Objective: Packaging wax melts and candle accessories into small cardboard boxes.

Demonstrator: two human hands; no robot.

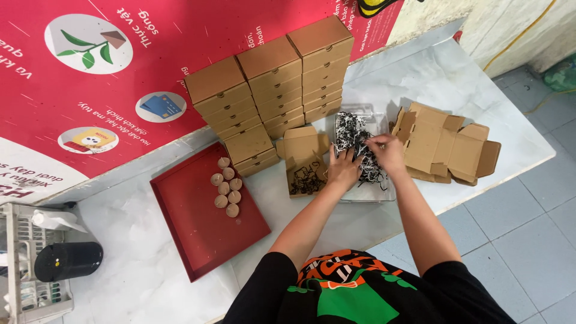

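Observation:
Both my hands are down in a heap of black and white shredded paper (pixel 353 137) that lies in a clear tray (pixel 384 194). My left hand (pixel 344 169) presses on the shreds at the tray's left side. My right hand (pixel 387 153) pinches a bunch of shreds near the right side. Just left of the tray stands an open brown cardboard box (pixel 303 159) with some shredded paper in its bottom.
Stacks of closed brown boxes (pixel 273 81) stand against a red printed board (pixel 108 78). A red tray (pixel 192 234) holds several small brown round pieces (pixel 227 186). Flat unfolded boxes (pixel 444 147) lie at the right. A black cylinder (pixel 67 261) and a white rack (pixel 24 270) sit at the far left.

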